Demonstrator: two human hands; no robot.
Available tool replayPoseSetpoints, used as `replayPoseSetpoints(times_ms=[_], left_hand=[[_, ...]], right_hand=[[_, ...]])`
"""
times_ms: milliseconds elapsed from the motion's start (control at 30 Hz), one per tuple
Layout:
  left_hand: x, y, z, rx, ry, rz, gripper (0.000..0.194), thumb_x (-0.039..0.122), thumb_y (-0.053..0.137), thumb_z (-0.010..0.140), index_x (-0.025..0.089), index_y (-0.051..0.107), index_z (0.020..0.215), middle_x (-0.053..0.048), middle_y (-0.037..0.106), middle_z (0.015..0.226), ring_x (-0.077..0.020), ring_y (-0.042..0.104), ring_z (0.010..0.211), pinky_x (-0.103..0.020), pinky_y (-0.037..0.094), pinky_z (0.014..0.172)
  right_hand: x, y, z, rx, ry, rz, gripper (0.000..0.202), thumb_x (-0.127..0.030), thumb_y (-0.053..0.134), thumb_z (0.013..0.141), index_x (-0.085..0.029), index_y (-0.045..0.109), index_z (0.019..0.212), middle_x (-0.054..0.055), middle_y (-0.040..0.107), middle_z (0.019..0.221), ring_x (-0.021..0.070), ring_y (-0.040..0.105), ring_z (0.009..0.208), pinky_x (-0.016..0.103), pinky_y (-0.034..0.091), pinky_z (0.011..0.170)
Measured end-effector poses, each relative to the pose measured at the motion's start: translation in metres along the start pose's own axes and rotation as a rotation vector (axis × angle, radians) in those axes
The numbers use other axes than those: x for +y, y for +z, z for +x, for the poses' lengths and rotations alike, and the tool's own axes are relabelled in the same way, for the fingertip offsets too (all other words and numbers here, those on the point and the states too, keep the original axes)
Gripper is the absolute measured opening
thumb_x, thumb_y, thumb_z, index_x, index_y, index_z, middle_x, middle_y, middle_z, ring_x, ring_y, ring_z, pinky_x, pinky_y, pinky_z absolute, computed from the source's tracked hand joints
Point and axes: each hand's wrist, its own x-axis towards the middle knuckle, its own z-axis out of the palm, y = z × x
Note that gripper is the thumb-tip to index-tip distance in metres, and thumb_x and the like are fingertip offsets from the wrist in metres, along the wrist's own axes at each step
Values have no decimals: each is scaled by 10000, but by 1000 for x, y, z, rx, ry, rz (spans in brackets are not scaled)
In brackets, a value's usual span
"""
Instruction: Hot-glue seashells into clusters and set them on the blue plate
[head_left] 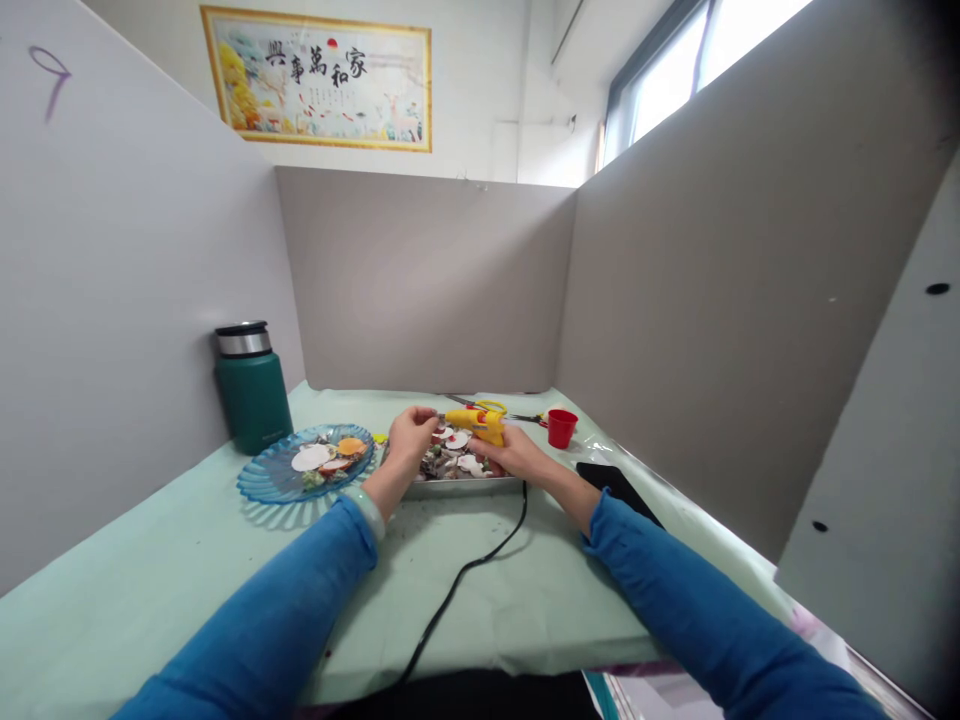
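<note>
My right hand [519, 452] is wrapped round the handle of a yellow hot glue gun [474, 422], whose nozzle points left. Close to that nozzle, my left hand [410, 438] is closed in a pinch; whatever small piece the fingertips hold is too small to make out. Both hands are over a shallow metal tray [465, 488]. White round discs [458, 439] and many small whitish and brown pieces fill it, partly hidden by my hands. From the gun's side a black cord [472, 566] runs down to the table's front edge.
A blue scalloped plate [262, 480] with discs and bits stands left, by a green flask [255, 400]. Behind the tray lie yellow-handled scissors [491, 407]. A red cup [562, 429] and a black flat object [616, 488] are right. Grey partitions [427, 280] enclose the table.
</note>
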Motion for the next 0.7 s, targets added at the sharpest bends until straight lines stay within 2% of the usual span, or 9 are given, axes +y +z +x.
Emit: replayPoseSetpoints(times_ms=[200,467,700], left_hand=[[2,-1,0,25,11,-9,107,113,662,651,147,627,745,-13,633,703,-143,617,598,-260,508,556],[-1,0,2,7,2,-51,159,157,716,623,141,640,762,-16,643,717,-138,613,594,-280,518,592],[-1,-4,3,5,-58,-194,256,202,788,593,133,618,773,-29,633,750,-132,620,614,-288,526,617]], right_hand=[[-4,-1,-1,-15,-27,63,385,-541,668,765,-186,575,648,-35,481,413,100,422,401,223,354,413],[-4,-1,-1,-21,-17,50,396,-535,680,765,-182,573,621,-29,482,416,99,422,395,223,354,408],[0,-1,1,-22,2,53,371,-502,691,763,-187,569,607,-25,486,448,97,422,408,228,340,413]])
